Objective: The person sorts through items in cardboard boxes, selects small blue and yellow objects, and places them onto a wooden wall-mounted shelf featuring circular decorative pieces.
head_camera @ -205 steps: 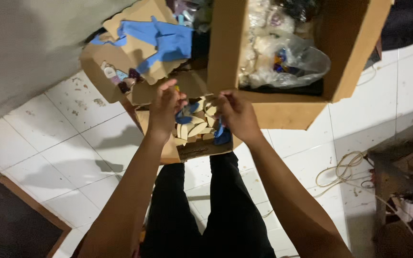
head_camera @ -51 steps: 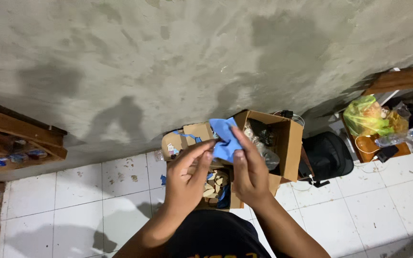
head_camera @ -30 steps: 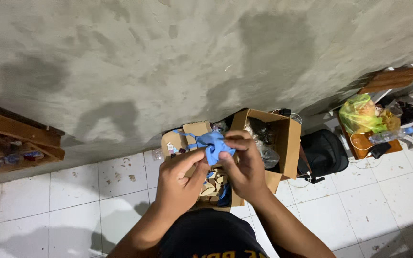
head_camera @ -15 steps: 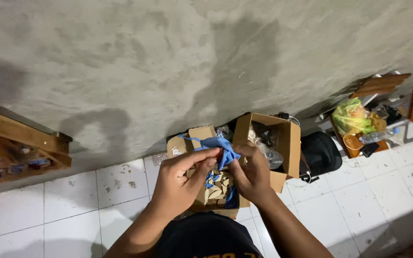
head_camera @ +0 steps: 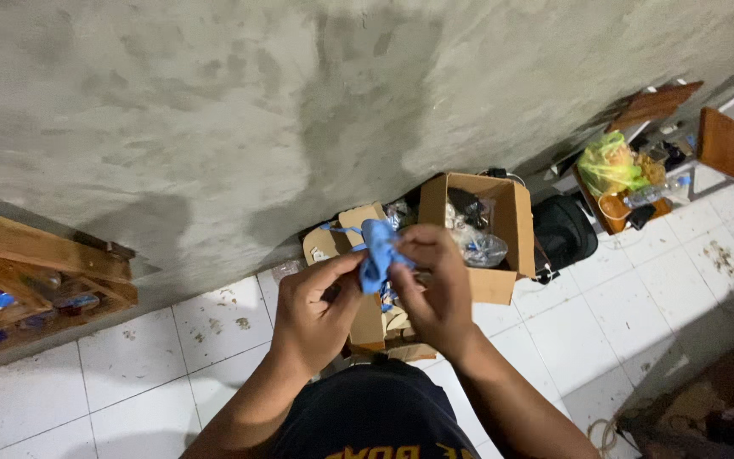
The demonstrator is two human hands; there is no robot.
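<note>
Both of my hands hold a crumpled blue glove (head_camera: 377, 247) in front of my chest. My left hand (head_camera: 313, 311) pinches its lower edge with thumb and fingers. My right hand (head_camera: 434, 285) grips the glove's right side, fingers curled over it. Below and behind the hands, on the white tile floor, stand an open cardboard box (head_camera: 503, 234) with plastic bags inside and a smaller torn cardboard box (head_camera: 333, 242) holding more blue material.
A rough grey concrete wall (head_camera: 299, 110) fills the upper view. A wooden frame (head_camera: 36, 263) leans at the left. A black bag (head_camera: 564, 234), a yellow-green plastic bag (head_camera: 609, 163) and wooden boards (head_camera: 728, 144) sit at the right. Rope (head_camera: 602, 433) lies at the lower right.
My hands have bunched the blue glove tighter between them. The view shifted, so the boxes and hands sit slightly farther right and the wooden frame shows more at the left.
</note>
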